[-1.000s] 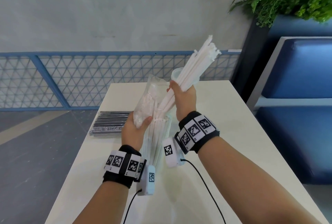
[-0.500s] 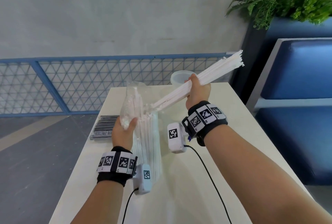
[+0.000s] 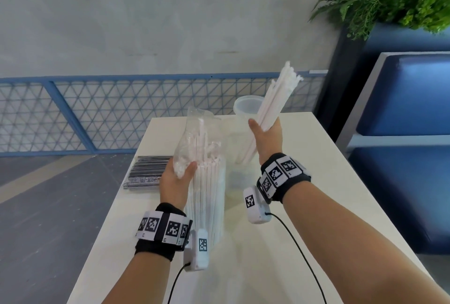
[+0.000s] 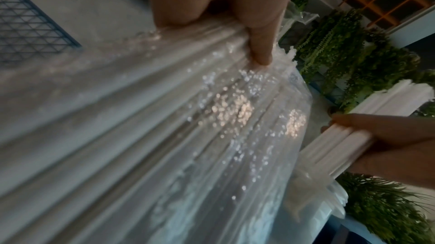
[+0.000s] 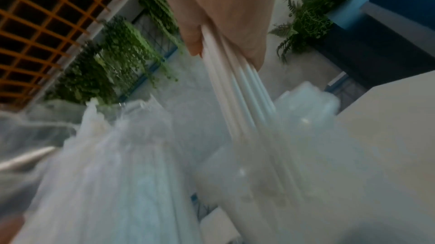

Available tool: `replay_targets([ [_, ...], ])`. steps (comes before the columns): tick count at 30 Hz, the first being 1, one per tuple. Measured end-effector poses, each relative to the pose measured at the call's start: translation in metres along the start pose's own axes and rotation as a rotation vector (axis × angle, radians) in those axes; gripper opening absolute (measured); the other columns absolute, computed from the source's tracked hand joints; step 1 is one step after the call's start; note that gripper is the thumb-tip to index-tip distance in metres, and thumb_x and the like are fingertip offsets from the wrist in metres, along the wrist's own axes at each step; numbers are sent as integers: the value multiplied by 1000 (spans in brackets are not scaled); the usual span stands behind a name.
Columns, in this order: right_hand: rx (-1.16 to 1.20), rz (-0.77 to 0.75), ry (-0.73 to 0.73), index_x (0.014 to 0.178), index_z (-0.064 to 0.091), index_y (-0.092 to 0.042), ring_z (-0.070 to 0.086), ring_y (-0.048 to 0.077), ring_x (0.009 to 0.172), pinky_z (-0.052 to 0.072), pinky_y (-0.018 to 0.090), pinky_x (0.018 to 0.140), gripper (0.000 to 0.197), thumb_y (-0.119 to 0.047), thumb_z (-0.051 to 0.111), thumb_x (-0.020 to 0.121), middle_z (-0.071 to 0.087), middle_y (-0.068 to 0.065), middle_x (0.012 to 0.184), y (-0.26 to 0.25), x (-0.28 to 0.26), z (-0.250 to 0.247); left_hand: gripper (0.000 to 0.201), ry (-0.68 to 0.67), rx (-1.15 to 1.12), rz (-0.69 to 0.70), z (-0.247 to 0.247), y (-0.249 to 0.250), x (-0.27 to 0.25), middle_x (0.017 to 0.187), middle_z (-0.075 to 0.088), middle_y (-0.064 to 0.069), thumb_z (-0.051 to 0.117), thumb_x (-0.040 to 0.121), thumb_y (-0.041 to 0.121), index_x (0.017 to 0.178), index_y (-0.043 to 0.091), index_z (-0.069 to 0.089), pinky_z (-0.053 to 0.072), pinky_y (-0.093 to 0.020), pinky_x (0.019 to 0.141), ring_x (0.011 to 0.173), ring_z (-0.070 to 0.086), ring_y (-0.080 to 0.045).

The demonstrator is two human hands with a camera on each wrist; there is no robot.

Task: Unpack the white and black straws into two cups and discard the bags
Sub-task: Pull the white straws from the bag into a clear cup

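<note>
Near cup (image 3: 239, 177) hazy; straw bundle (image 5: 237, 103) lower ends blurred.

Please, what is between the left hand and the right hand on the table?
In the head view, between the left hand and right hand stands the clear bag of white straws; beyond it, bare table.

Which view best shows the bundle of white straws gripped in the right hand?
Head view: the bundle of white straws shows tip to base in the right hand. The right wrist view shows only its blurred lower part; the left wrist view shows a short stretch.
</note>
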State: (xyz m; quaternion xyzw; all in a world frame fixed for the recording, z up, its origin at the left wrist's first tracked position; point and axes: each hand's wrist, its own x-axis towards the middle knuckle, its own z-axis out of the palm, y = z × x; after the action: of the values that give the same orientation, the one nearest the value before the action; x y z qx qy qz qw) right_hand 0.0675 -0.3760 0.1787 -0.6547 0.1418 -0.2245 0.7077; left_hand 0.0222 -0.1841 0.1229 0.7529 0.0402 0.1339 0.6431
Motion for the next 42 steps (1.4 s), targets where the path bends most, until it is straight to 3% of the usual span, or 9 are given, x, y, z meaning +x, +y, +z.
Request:
replay_targets([
  [8,-91,-15,-27,101,56,-15,57,5,81,44,12,74,32,-9,73,76,63,-3,87,20,-5,-1,41,-22,-39,4,-2,1,-6,109,62,-2,64,85,18,124,11,54,40,-25,89,103,56,-15],
  [12,-189,-332,69,105,57,-12,53,5,90,40,7,83,32,-10,72,77,58,-4,97,-1,-19,-1,36,-37,-79,18,-2,1,-7,101,65,4,65,83,16,119,13,57,43,-19,82,95,59,-9],
  [15,-269,-577,-58,101,60,-8,55,-3,83,40,4,81,20,-5,64,82,62,1,93,-13,-45,1,30,-69,-125,38,-2,2,-7,96,64,12,65,83,12,111,18,58,46,-13,77,88,61,4],
  [22,-831,-495,-599,96,60,-4,61,26,81,51,38,78,16,-13,62,83,65,12,90,-9,-61,4,42,-297,-156,10,-9,-1,-11,99,67,7,77,70,7,102,28,60,53,-17,77,90,65,-2],
  [28,-812,-566,-953,115,60,-7,48,8,86,35,7,74,43,-5,68,73,56,1,104,-19,-61,7,64,-478,-95,-38,-13,-1,-12,92,67,9,80,55,-11,105,22,55,49,-9,70,87,65,1],
  [30,-784,-514,-1037,116,59,-5,49,10,89,39,12,77,43,-4,66,74,49,0,108,-20,-62,8,61,-500,-91,-41,-15,-4,-11,92,69,6,86,51,4,103,19,57,50,-11,71,86,66,2],
  [33,-753,-443,-1079,118,56,-7,49,12,96,38,8,80,44,-6,67,76,45,3,114,-23,-62,5,52,-462,-96,-83,-17,-10,-8,94,70,1,85,57,8,102,17,60,54,-18,69,89,67,-14],
  [37,-920,-423,-1005,123,54,-4,54,21,101,42,23,90,47,-18,68,80,41,6,127,-19,-63,11,39,-483,-72,-57,-17,-10,-8,88,73,2,76,69,1,101,19,60,53,-17,69,86,68,-9],
  [42,-885,-490,-982,116,61,-5,52,18,89,40,20,80,35,-13,66,81,48,8,109,-17,-70,21,70,-516,-5,-25,-18,-5,-12,98,71,6,88,40,33,104,23,62,48,-21,86,97,65,-2],
])
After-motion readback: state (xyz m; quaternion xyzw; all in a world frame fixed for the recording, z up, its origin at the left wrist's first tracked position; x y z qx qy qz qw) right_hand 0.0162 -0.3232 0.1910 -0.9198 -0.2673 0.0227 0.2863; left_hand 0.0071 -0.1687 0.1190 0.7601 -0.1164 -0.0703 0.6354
